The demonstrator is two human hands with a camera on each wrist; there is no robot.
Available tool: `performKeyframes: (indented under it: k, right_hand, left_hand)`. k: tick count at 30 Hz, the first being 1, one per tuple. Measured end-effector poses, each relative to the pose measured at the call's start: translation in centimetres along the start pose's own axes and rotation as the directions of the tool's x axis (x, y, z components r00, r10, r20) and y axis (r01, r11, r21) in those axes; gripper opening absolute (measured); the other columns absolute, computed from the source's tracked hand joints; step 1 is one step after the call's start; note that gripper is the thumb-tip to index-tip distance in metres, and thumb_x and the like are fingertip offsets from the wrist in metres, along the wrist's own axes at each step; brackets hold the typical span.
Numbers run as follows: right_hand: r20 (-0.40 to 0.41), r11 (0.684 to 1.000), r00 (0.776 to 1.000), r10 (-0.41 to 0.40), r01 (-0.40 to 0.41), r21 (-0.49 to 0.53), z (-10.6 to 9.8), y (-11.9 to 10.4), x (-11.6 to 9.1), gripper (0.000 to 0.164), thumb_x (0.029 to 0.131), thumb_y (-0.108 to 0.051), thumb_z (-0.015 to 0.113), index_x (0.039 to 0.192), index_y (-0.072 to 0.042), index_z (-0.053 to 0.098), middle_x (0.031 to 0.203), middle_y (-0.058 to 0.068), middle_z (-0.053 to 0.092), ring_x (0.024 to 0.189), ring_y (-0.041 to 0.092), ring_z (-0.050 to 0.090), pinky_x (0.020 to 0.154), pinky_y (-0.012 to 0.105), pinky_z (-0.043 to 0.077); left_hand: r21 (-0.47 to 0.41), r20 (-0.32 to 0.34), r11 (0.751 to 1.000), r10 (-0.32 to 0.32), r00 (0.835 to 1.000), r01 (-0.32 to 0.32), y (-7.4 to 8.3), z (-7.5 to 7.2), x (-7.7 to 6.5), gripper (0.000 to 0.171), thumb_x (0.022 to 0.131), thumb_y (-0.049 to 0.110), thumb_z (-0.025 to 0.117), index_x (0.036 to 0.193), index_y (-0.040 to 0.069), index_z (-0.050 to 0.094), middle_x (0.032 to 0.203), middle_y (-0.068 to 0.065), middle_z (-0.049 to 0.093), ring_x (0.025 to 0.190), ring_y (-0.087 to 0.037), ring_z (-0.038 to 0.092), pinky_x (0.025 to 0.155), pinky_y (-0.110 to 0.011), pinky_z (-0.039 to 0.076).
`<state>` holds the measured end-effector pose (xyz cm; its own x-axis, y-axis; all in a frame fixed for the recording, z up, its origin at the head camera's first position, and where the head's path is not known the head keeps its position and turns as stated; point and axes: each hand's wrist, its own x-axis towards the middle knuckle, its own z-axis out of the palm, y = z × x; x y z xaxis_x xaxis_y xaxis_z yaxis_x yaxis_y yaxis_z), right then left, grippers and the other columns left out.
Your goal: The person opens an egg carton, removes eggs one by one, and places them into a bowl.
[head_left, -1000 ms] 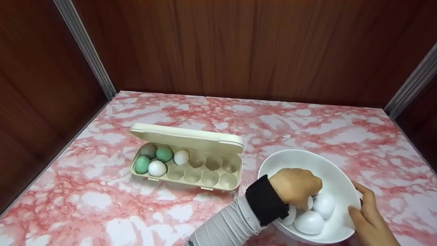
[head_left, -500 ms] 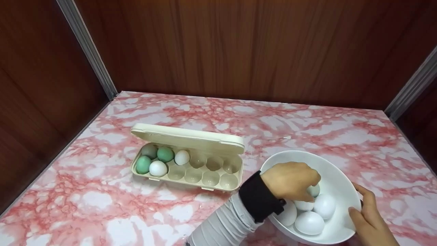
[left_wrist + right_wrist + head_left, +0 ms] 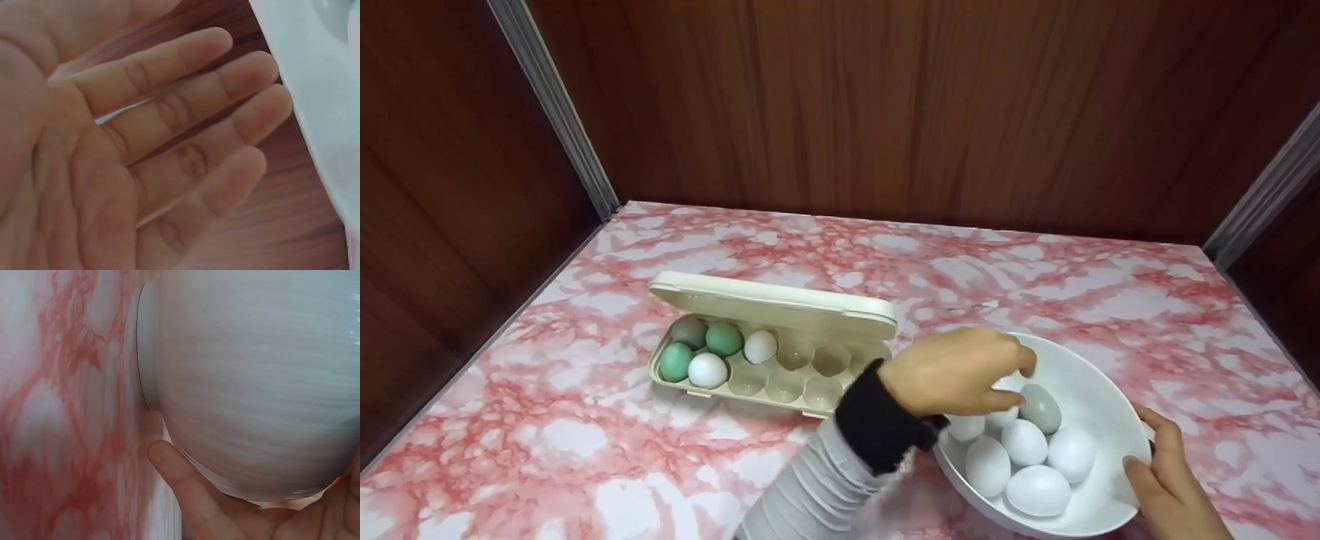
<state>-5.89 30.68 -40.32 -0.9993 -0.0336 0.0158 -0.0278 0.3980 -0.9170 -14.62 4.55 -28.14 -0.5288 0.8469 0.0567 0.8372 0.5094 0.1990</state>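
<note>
A white bowl [image 3: 1099, 375] stands at the right of the table, holding several white eggs [image 3: 1039, 490] and one pale green egg [image 3: 1039, 409]. My left hand [image 3: 960, 371] is over the bowl's left side, above white eggs that it partly covers. In the left wrist view its fingers [image 3: 191, 107] are extended and nothing lies in the palm. My right hand [image 3: 1174, 480] holds the bowl at its right side, thumb at the rim. The right wrist view shows fingers [image 3: 197, 500] along the bowl's outer wall.
A cream egg carton [image 3: 780, 401] with its lid [image 3: 780, 294] raised stands left of the bowl. Green and white eggs [image 3: 708, 370] fill cups at its left end; the forearm hides its right corner. Brown wood-grain panels [image 3: 885, 112] enclose the marbled table [image 3: 585, 442].
My left hand has moved left and upward from the middle of the bowl, uncovering the pale green egg and more white ones. The right hand and bowl have hardly moved.
</note>
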Motion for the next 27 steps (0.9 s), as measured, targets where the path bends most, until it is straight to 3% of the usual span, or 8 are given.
performKeyframes:
  k: [6,12,20,25,27]
  right_hand:
    - [0.008,1.000,1.000,0.000,0.000,-0.002,-0.1,0.2,0.1,0.048,0.104,-0.002,0.017,0.148,-0.009,-0.001,0.142,0.035,0.024,0.088,0.003,0.062,0.063,0.034,0.056]
    - [-0.030,0.996,0.999,-0.044,0.041,-0.081,-0.2,0.8,0.3,0.048,0.104,-0.001,0.020,0.148,-0.015,0.007,0.134,0.023,0.036,0.090,0.001,0.061,0.065,0.029,0.055]
    - [-0.011,0.995,1.000,0.008,-0.009,-0.095,-0.4,0.5,0.2,0.048,0.105,-0.004,0.017,0.149,-0.008,0.000,0.139,0.033,0.032,0.090,-0.003,0.059,0.066,0.027,0.053]
    - [0.002,0.995,1.000,0.021,-0.021,-0.096,-0.5,0.4,0.2,0.048,0.105,-0.004,0.017,0.149,-0.008,-0.003,0.140,0.033,0.030,0.091,-0.004,0.057,0.067,0.027,0.053]
    - [-0.005,0.995,1.000,0.014,-0.014,-0.103,-0.5,0.5,0.2,0.048,0.105,-0.003,0.017,0.149,-0.009,-0.001,0.138,0.033,0.031,0.090,-0.004,0.058,0.066,0.027,0.053]
  left_hand:
    - [0.040,-0.062,0.999,0.001,0.998,0.001,-1.0,-1.5,-2.4,0.027,0.096,0.022,0.062,0.119,0.009,0.067,0.118,-0.002,0.070,0.110,-0.014,0.065,0.095,-0.023,0.050]
    - [0.063,-0.118,0.998,0.007,0.993,0.000,-2.0,-2.3,-4.9,0.019,0.095,0.020,0.063,0.109,0.009,0.068,0.109,-0.003,0.071,0.100,-0.016,0.067,0.088,-0.026,0.053]
    - [0.063,-0.183,0.996,-0.050,0.982,0.062,-3.9,-2.4,-8.2,0.008,0.093,0.017,0.063,0.096,0.010,0.068,0.088,-0.001,0.069,0.080,-0.016,0.065,0.073,-0.031,0.053]
    - [0.026,-0.202,0.995,-0.088,0.975,0.095,-5.1,-1.9,-9.5,0.005,0.090,0.012,0.063,0.086,0.010,0.065,0.076,-0.001,0.062,0.067,-0.012,0.054,0.060,-0.026,0.044]
    - [0.000,-0.205,0.995,-0.097,0.974,0.099,-5.6,-1.6,-9.9,0.003,0.090,0.011,0.063,0.088,0.010,0.064,0.078,0.000,0.064,0.067,-0.011,0.056,0.060,-0.024,0.045]
